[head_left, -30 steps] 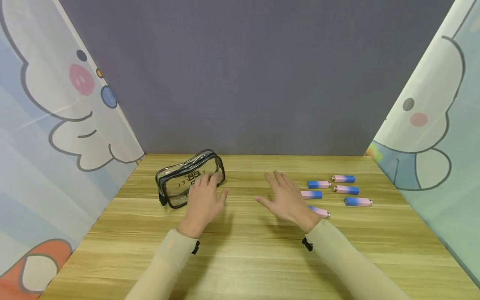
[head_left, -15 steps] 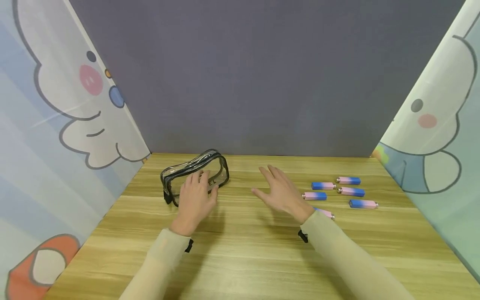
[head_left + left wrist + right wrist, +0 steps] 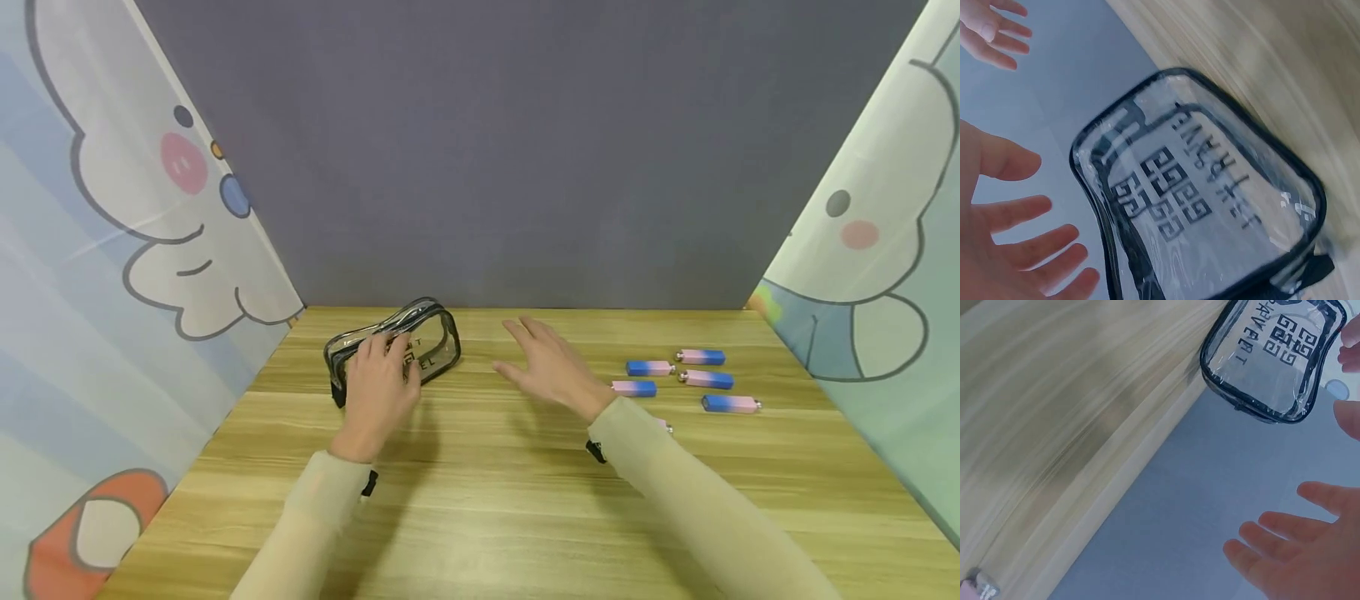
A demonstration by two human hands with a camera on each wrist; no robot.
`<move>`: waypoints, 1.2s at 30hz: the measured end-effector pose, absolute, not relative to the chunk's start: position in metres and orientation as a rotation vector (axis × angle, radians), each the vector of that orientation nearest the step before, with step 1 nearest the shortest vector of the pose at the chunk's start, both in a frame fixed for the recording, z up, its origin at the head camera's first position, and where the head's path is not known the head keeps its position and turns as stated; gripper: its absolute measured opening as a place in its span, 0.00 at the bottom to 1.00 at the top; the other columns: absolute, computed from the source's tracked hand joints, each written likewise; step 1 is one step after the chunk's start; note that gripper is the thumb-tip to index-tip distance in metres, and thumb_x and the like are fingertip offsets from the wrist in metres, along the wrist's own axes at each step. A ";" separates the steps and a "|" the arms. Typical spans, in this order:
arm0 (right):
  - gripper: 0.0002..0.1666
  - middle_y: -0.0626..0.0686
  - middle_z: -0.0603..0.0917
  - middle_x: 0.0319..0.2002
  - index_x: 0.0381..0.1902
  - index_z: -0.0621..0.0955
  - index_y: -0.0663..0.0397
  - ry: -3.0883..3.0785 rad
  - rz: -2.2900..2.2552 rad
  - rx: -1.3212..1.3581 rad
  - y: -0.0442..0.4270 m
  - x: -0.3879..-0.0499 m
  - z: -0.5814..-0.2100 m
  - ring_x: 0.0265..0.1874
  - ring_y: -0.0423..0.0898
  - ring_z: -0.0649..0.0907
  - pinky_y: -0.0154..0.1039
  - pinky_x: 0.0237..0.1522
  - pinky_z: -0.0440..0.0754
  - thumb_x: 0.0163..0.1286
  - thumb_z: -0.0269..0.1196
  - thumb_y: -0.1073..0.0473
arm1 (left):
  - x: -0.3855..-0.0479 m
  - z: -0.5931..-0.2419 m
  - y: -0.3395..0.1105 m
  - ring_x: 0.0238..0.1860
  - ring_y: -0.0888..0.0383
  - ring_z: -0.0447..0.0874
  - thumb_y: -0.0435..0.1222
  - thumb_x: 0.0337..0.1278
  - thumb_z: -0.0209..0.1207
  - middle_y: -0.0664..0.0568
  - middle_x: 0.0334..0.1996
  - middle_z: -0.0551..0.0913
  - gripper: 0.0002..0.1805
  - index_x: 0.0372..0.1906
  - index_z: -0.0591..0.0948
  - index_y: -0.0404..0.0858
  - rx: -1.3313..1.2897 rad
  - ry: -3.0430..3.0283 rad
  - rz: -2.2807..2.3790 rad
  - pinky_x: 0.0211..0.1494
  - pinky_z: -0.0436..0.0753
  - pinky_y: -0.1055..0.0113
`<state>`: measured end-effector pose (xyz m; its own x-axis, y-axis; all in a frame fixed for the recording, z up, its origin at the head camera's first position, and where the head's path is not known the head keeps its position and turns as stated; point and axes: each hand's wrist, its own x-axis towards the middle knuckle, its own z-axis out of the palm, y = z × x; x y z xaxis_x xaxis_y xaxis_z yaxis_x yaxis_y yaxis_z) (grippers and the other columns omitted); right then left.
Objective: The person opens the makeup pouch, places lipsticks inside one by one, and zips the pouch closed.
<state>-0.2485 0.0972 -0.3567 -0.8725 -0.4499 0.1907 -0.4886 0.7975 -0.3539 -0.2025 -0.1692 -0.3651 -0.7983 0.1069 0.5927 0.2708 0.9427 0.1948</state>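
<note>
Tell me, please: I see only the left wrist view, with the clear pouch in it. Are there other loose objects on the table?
Observer: Yes. The head view shows small pink-and-blue tubes on the table, to the right of the clear pouch.
Operator: Thank you. Do these tubes all point in the same direction?
Observer: No. Some have the blue end to the left, others to the right.
Operator: I understand. And where is the right grip, compared with the tubes?
Observer: In the head view, the right grip appears between the clear pouch and the tubes.
</note>
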 end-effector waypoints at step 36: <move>0.40 0.57 0.64 0.76 0.79 0.61 0.50 -2.822 0.841 0.852 0.053 -0.273 -0.366 0.74 0.57 0.65 0.57 0.73 0.61 0.76 0.60 0.48 | -0.229 -0.368 -0.200 0.52 0.34 0.77 0.21 0.53 0.60 0.34 0.49 0.82 0.17 0.50 0.83 0.30 -0.179 -2.548 -0.207 0.57 0.73 0.38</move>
